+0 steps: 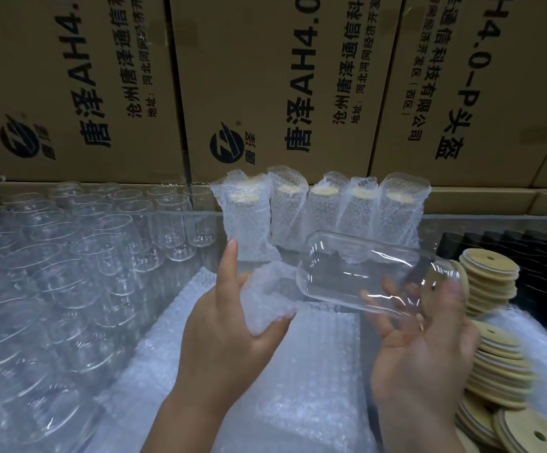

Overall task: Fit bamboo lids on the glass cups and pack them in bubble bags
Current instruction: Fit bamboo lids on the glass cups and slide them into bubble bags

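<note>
My right hand (429, 341) holds a clear glass cup (357, 273) on its side, with a bamboo lid (460, 276) fitted on its mouth at the right and its base pointing left. My left hand (229, 325) grips the mouth of a bubble bag (267, 295), held just left of the cup's base, with the index finger pointing up. Whether the base is inside the bag is unclear. More flat bubble bags (314, 371) lie in a pile below both hands.
Several packed cups in bubble bags (311, 210) stand in a row at the back. Many bare glass cups (69, 273) fill the left side. Stacks of bamboo lids (494, 354) sit at the right, beside a black tray (543, 266). Cardboard boxes (265, 86) form the back wall.
</note>
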